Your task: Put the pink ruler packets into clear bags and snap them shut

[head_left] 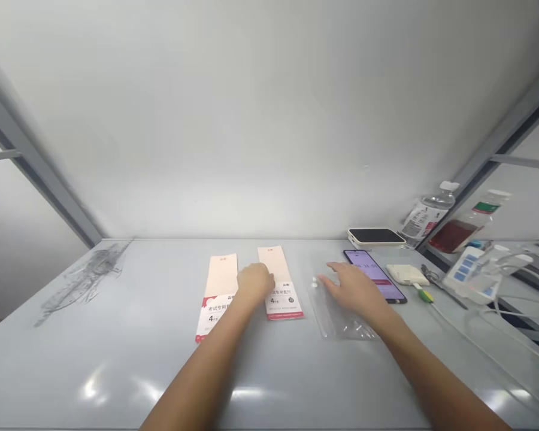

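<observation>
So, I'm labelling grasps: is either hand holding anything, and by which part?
Cannot be told: left hand curls at the left edge of the right packet; right hand lies open over the clear bag.

Back wall (260,120): plain, off-white to pale gray, rising directly behind the tabletop's rear edge. Tone uneven: brightest in a low band just above that edge, grayer toward the top. Tabletop (153,383): light gray, smooth, glossy. Glare spots (91,389) on the surface near the front edge, strongest at left and center, further one toward the front right corner. Left post (40,164): gray, meets rear left corner; short crossbar (0,156) runs outward from it. Right post (507,133): gray with darker face, matching bar (527,162) attached. Pale surface (27,239) visible beyond left post, dimmer lower down.
</observation>
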Demonstrator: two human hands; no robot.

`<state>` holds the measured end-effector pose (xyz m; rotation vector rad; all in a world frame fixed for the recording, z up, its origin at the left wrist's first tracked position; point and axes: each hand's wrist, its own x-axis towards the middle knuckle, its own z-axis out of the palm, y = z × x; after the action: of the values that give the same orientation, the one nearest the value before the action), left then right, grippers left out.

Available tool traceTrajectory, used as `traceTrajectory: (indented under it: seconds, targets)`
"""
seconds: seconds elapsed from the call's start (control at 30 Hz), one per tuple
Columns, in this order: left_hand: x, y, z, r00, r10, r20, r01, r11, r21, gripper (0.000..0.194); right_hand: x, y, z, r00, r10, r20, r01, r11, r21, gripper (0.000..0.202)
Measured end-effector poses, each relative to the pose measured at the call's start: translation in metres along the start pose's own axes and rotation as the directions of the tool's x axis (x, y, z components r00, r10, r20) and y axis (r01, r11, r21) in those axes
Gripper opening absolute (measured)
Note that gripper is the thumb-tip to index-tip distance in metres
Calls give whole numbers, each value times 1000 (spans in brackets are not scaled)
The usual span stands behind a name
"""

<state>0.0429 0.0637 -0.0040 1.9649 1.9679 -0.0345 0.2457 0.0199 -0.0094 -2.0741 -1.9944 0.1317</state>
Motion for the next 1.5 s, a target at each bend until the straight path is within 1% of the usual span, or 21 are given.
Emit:
traceTrajectory:
  seconds: [0.07,0.17,0.27,0.33,0.37,0.43,0.5,0.53,0.6,0.63,0.67,0.7,0.73,0.8,0.83,0.9,1.0,1.17,1.27,1.37,1.5]
  targets:
    - [3,-5,-1,999,27,-16,-27,1000,-1,25,4,-9,-5,996,-84,-3,84,983,165,42]
    - [2,-16,-3,990,96,-103,-95,995,10,26,12,-26,-7,992,-128,8,115,913,391,41]
    - [1,-26,-5,968,165,-190,-165,986,19,27,20,-40,2,998,-59,-3,52,859,509,45]
    - [1,-31,-5,954,212,-213,-214,977,16,27,22,-46,9,1000,-20,15,8,831,556,49]
    - [1,-33,-5,949,232,-214,-238,971,-3,28,22,-48,12,1000,-15,24,-2,816,579,51]
    - [-1,-37,-4,938,256,-235,-290,949,-124,29,19,-51,13,999,-10,35,-15,764,644,55]
    - [-6,-39,-2,918,248,-310,-354,865,-357,30,15,-54,12,998,5,68,-54,663,747,58]
    - [-10,-39,0,903,235,-360,-388,805,-448,30,12,-56,11,994,1,110,-89,587,805,57]
    - [-19,-38,4,880,243,-408,-447,718,-534,28,7,-62,9,970,-109,215,-157,390,907,47]
    - [-24,-37,6,876,250,-412,-458,699,-550,26,4,-66,9,956,-155,250,-192,316,929,42]
    - [-29,-36,8,870,240,-431,-461,704,-540,24,1,-70,10,952,-163,259,-207,282,937,38]
    - [-33,-35,10,849,200,-489,-459,738,-495,24,-2,-73,11,956,-150,254,-205,279,938,35]
    - [-36,-35,12,814,205,-544,-476,772,-421,25,-4,-76,12,963,-129,238,-192,293,937,32]
    - [-41,-35,15,746,290,-600,-530,804,-270,20,-9,-81,13,973,-100,206,-164,324,932,29]
    - [-42,-35,15,730,340,-593,-551,806,-215,17,-11,-83,13,975,-104,197,-153,331,931,28]
    - [-43,-37,14,739,395,-546,-563,806,-180,17,-13,-84,12,969,-154,191,-134,320,938,25]
    - [-43,-41,10,765,423,-486,-557,813,-169,19,-16,-83,9,949,-243,199,-118,311,943,21]
    - [-42,-41,10,723,565,-399,-621,783,-17,24,-21,-78,8,941,-256,221,-101,413,905,21]
    - [-44,-40,11,686,640,-346,-660,747,74,30,-26,-75,8,939,-214,268,-141,471,871,26]
    - [-49,-39,9,679,661,-319,-669,736,101,27,-32,-74,4,951,-161,265,-145,524,839,27]
    - [-54,-39,8,666,676,-316,-686,721,97,17,-35,-73,-3,951,-163,264,-125,578,807,26]
